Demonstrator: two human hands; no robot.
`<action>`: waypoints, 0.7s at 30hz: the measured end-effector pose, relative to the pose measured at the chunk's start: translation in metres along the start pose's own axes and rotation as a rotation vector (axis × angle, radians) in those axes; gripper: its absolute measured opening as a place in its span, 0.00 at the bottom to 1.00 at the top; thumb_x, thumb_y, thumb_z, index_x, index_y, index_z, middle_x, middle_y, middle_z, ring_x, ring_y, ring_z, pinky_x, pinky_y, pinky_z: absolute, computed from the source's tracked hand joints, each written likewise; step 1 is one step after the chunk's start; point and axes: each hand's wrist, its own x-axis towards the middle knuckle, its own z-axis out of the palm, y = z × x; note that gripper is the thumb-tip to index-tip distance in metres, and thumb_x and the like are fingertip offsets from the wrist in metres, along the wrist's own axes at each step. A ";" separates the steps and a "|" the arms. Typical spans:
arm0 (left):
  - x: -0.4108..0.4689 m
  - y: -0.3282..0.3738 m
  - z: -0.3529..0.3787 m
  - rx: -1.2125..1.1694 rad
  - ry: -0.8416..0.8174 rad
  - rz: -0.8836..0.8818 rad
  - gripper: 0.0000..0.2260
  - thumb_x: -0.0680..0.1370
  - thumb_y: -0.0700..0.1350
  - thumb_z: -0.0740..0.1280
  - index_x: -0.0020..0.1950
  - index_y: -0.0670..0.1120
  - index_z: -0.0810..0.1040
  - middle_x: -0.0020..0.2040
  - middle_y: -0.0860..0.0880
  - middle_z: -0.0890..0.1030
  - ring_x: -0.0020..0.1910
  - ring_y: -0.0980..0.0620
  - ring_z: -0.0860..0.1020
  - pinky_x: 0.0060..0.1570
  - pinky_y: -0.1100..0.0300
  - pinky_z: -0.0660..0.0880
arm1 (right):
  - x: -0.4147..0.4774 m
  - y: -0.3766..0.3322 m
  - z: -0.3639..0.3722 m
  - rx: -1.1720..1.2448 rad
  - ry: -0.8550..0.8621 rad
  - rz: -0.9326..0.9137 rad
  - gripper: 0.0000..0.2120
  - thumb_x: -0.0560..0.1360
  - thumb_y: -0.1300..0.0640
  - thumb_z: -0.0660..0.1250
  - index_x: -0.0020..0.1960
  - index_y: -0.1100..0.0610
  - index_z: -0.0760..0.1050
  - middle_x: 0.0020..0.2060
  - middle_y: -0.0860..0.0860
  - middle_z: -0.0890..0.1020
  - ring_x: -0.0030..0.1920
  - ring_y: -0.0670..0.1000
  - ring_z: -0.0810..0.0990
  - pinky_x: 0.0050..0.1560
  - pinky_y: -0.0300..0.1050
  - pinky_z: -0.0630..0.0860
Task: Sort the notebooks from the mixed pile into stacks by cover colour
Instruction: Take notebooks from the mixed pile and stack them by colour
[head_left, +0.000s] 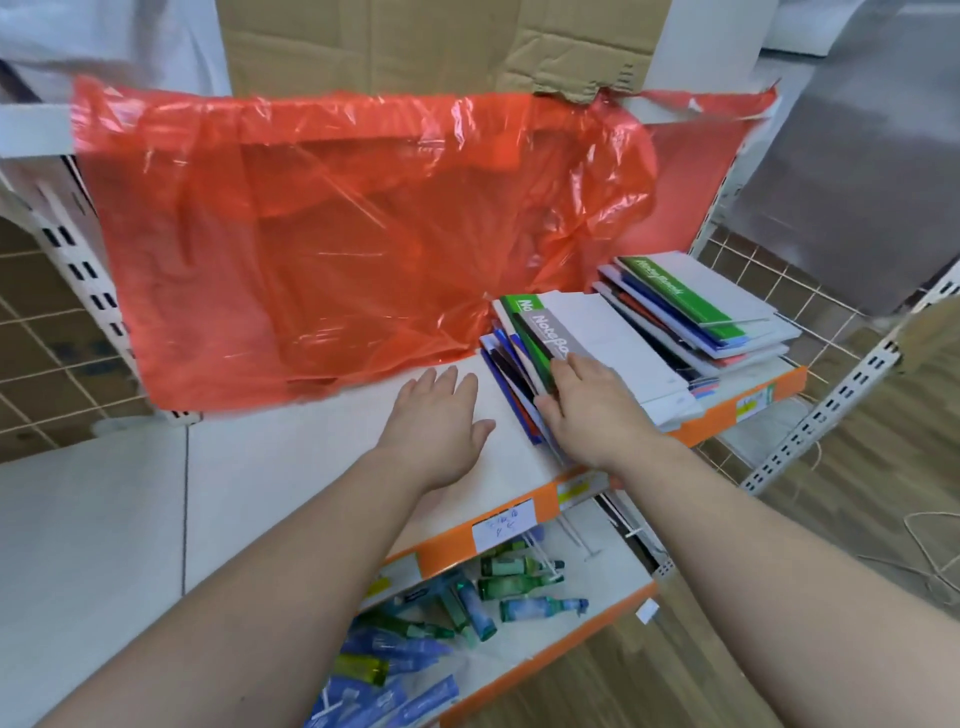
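Right hand pinches the near edge of the slumped pile of thin softcover notebooks, with the fingers up on top. Left hand lies flat and empty on the white shelf, just left of that grip. These look light, floppy and slick, so I'd grab near the spine. Lower covers are mostly hidden, and the messy second notebook stack beyond the grip is hard to read too.

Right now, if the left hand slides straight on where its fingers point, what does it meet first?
Probably the red plastic sheet: its lower edge lies on the white shelf just ahead of the left hand. The mixed notebook pile lies right of that line.
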 end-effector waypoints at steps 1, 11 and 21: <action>0.003 0.004 0.000 0.002 -0.001 -0.010 0.26 0.82 0.58 0.54 0.76 0.44 0.61 0.77 0.41 0.61 0.76 0.39 0.58 0.73 0.46 0.58 | 0.005 0.007 0.001 -0.019 -0.005 0.011 0.25 0.81 0.45 0.54 0.72 0.58 0.63 0.68 0.57 0.69 0.69 0.60 0.64 0.70 0.56 0.62; 0.016 0.039 0.005 0.016 -0.049 -0.159 0.27 0.83 0.58 0.54 0.78 0.45 0.58 0.79 0.41 0.59 0.77 0.38 0.56 0.75 0.46 0.56 | 0.021 0.037 0.012 -0.065 -0.035 -0.032 0.24 0.81 0.44 0.54 0.71 0.57 0.63 0.69 0.57 0.67 0.69 0.59 0.64 0.66 0.56 0.65; 0.017 0.042 0.005 -0.258 0.044 -0.312 0.21 0.82 0.53 0.59 0.71 0.43 0.69 0.68 0.42 0.74 0.67 0.42 0.71 0.65 0.49 0.70 | 0.017 0.042 -0.005 0.033 0.048 -0.152 0.11 0.79 0.56 0.61 0.59 0.58 0.72 0.54 0.56 0.78 0.52 0.57 0.76 0.41 0.46 0.68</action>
